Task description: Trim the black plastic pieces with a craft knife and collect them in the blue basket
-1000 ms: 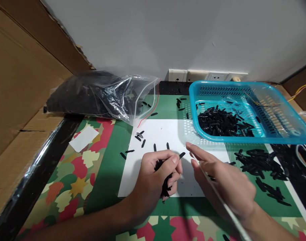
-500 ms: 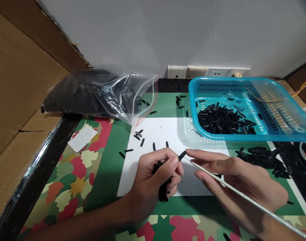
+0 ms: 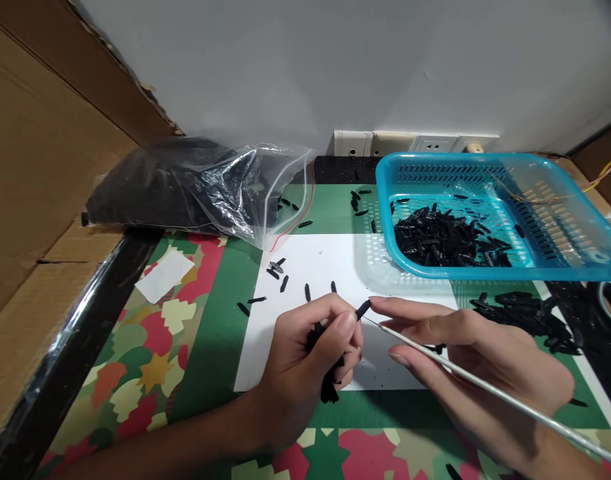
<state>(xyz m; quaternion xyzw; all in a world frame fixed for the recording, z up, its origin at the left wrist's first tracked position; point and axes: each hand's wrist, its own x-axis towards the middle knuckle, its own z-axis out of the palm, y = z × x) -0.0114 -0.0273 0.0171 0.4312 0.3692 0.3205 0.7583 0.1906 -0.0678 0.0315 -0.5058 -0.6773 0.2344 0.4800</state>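
Observation:
My left hand (image 3: 315, 360) is closed around several slim black pieces (image 3: 329, 390), whose lower ends poke out under the fingers. Between its thumb and forefinger, one black piece (image 3: 364, 309) sticks out to the right. My right hand (image 3: 485, 353) grips a thin pale rod with a fine needle-like tip (image 3: 455, 369), its shaft running down to the lower right. That tip points at the pinched piece; whether it touches is too fine to tell. The right forefinger meets the piece's outer end. Beneath both hands lies a white sheet (image 3: 258, 363).
A blue plastic basket (image 3: 485, 273) holds a heap of black pieces. Another black pile (image 3: 528, 317) lies in front of it. A clear zip bag (image 3: 195, 187) full of dark material rests at the back left. Loose black pieces (image 3: 284, 283) are scattered about; wall sockets (image 3: 393, 143) line the back.
My hands have barely moved. The left fingers and the held black pieces have shifted slightly, and the needle tip sits a little further left.

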